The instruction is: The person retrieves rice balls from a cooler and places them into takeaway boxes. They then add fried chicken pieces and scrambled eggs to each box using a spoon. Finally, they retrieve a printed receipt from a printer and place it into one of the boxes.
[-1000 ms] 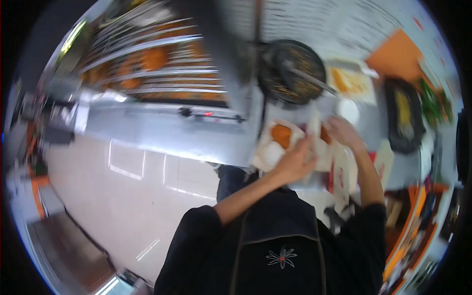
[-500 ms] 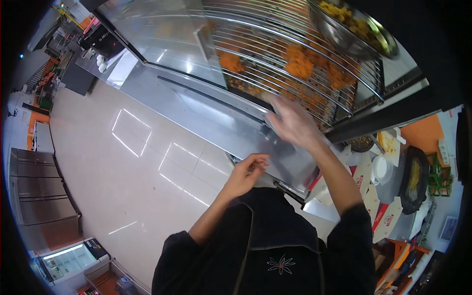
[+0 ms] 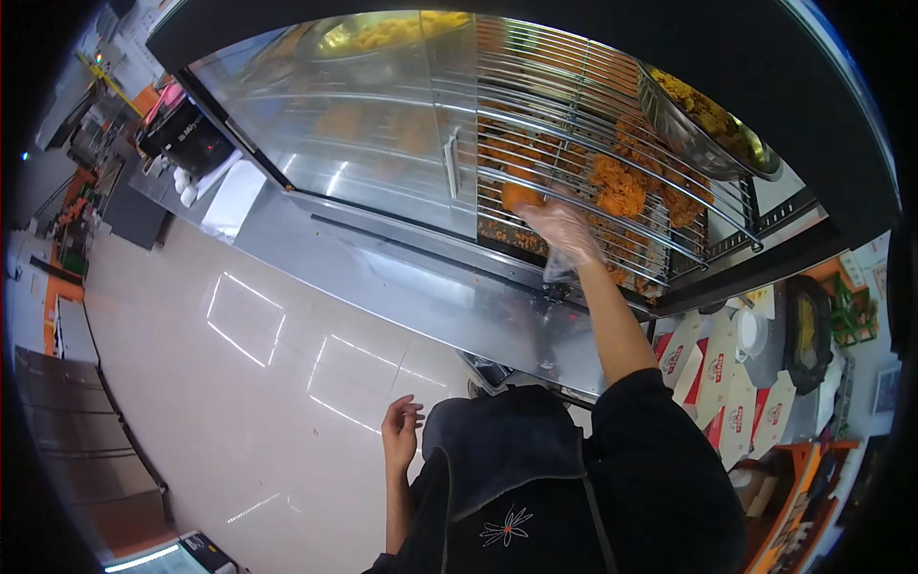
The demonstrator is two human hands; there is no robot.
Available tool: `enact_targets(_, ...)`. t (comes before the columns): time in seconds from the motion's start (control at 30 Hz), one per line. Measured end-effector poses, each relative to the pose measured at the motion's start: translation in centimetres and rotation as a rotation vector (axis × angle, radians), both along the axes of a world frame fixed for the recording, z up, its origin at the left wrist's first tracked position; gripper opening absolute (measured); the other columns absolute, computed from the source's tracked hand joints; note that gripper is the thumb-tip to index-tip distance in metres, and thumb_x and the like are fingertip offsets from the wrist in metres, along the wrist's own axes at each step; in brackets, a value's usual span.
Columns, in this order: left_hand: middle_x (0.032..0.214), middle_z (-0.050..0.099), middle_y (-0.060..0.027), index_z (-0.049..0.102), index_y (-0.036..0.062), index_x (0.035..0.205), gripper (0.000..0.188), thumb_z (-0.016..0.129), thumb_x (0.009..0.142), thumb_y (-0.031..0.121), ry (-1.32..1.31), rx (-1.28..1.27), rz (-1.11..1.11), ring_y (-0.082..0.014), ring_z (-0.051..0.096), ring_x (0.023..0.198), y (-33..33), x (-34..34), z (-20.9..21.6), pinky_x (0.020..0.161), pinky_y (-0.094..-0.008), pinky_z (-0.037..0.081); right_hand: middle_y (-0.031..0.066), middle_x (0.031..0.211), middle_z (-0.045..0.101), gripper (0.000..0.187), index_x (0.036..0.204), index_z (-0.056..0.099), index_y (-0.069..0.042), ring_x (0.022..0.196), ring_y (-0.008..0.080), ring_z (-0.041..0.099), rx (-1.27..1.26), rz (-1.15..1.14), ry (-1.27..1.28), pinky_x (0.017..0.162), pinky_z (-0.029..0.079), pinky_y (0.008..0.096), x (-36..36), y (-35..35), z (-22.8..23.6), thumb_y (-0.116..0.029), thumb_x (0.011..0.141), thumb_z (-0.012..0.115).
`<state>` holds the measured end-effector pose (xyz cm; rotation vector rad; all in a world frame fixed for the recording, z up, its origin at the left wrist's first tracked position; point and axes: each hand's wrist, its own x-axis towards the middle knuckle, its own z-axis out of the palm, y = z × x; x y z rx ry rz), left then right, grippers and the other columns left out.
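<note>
My right hand (image 3: pixel 566 230), in a clear plastic glove, reaches through the open side of a glass-fronted food warmer. Its fingers close on a smooth orange piece of fried chicken (image 3: pixel 519 195) below the upper wire rack (image 3: pixel 574 107); the fingertips are partly hidden behind the rods. More craggy fried pieces (image 3: pixel 620 187) lie just right of that hand. My left hand (image 3: pixel 402 429) hangs bare and low beside my dark apron, fingers loosely bent and apart, holding nothing.
The sliding glass door (image 3: pixel 382 143) covers the warmer's left part. A steel bowl (image 3: pixel 703 129) of yellow food sits on the upper rack at right. A steel counter (image 3: pixel 411 287) runs along the front. Red-and-white cardboard boxes (image 3: pixel 717 373) and a black tray (image 3: pixel 805 335) stand at right.
My right hand has gone from the warmer's front edge in to the orange piece and closed on it. My left hand has dropped down and left. The view has shifted toward the warmer.
</note>
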<state>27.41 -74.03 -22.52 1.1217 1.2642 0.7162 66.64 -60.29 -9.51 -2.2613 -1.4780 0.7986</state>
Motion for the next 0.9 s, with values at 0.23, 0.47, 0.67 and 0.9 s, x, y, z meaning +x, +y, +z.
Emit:
enact_targets(0.23, 0.092, 0.062, -0.0101, 0.051, 0.0022, 0.114, 0.025, 0.047, 0.091, 0.01, 0.101, 0.013, -0.083, -0.0176, 0.061, 0.078, 3.4, -1.6, -2.0, 0.067, -0.0284, 0.05, 0.0218, 0.13, 0.044, 0.065, 0.136, 0.035, -0.013, 0.123, 0.0296, 0.041, 0.229, -0.129, -0.028, 0.106, 0.03, 0.0322, 5.3, -2.0, -1.2, -0.053, 0.086, 0.046)
enact_targets(0.47, 0.094, 0.061, -0.0121, 0.052, 0.0004, 0.113, 0.026, 0.049, 0.089, 0.01, 0.175, 0.062, -0.284, -0.0199, 0.061, 0.081, 5.2, 0.2, -2.2, 0.069, -0.03, 0.051, 0.0216, 0.13, 0.044, 0.065, 0.135, 0.037, -0.013, 0.123, 0.029, 0.042, 0.176, -0.647, -0.358, 0.105, 0.03, 0.0327, 12.0, -0.2, -5.1, -0.055, 0.085, 0.046)
enact_targets(0.67, 0.095, 0.061, -0.0132, 0.052, 0.0006, 0.114, 0.027, 0.05, 0.089, 0.011, 0.214, 0.021, -0.31, -0.0215, 0.062, 0.082, 4.5, 0.5, -2.8, 0.07, -0.0312, 0.051, 0.0213, 0.131, 0.044, 0.066, 0.134, 0.038, -0.013, 0.123, 0.0285, 0.042, 0.163, -0.651, -0.349, 0.105, 0.03, 0.0332, 11.4, -1.0, -5.9, -0.056, 0.085, 0.046)
enact_targets(0.9, 0.089, 0.063, -0.0111, 0.055, 0.0, 0.112, 0.027, 0.051, 0.089, 0.013, 0.218, 0.024, -0.323, -0.0191, 0.062, 0.079, 3.6, 1.3, -2.4, 0.069, -0.0291, 0.05, 0.0211, 0.131, 0.044, 0.067, 0.133, 0.04, -0.013, 0.123, 0.028, 0.042, 0.176, -0.517, -0.31, 0.105, 0.031, 0.0337, 10.0, 0.6, -4.2, -0.058, 0.084, 0.046)
